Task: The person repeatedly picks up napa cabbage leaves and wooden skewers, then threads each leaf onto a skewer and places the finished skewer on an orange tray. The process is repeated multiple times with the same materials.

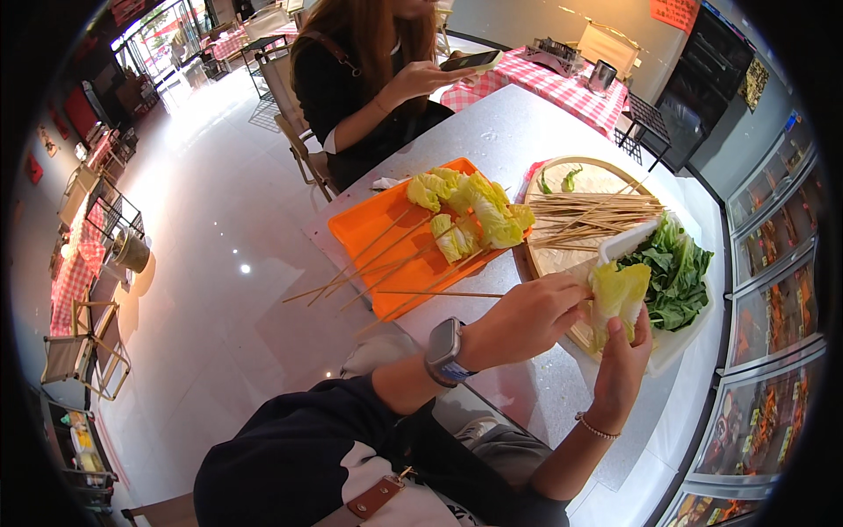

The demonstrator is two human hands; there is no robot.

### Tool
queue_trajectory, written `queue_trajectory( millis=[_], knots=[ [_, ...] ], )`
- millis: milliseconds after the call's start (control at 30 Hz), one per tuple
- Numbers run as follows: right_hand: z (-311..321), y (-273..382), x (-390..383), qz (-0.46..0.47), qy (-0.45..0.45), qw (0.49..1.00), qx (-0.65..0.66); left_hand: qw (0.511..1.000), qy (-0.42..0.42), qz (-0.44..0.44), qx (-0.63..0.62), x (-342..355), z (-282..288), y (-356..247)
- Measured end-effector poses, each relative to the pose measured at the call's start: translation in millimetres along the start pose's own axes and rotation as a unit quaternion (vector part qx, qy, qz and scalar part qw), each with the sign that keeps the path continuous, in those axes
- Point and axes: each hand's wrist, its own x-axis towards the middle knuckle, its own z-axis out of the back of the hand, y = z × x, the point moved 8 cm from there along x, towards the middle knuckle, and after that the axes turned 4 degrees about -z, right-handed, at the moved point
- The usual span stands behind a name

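Observation:
My left hand (531,314), wearing a watch, is closed around a thin bamboo skewer (439,293) whose free end sticks out to the left. Its fingertips meet the edge of a pale yellow cabbage leaf (622,290), hiding the skewer's other end. My right hand (625,356) pinches that leaf from below, thumb in front. Left of my hands, an orange tray (358,230) carries several skewers threaded with folded cabbage leaves (492,211). Loose bamboo skewers (597,209) lie across a round woven tray (562,174). Beside it, dark green leaves (672,272) fill a white container (663,358).
Across the metal table (492,132) sits another person (369,97) holding a phone (471,61). Glass-fronted display cases (773,299) line the right side. A checkered table (562,92) stands behind, and folding chairs (83,342) are at the left.

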Motion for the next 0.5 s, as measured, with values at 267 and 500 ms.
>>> queue_trajectory(
  millis=[267, 500],
  knots=[
    [0.8, -2.1, -0.3, -0.003, 0.009, 1.0, 0.005, 0.999, -0.019, 0.035, -0.018, -1.8, 2.1, 8.6],
    [7.5, -1.4, 2.3, -0.023, 0.006, 1.0, 0.018, 0.999, -0.016, 0.025, -0.025, -1.1, 2.3, 7.3]
  ],
)
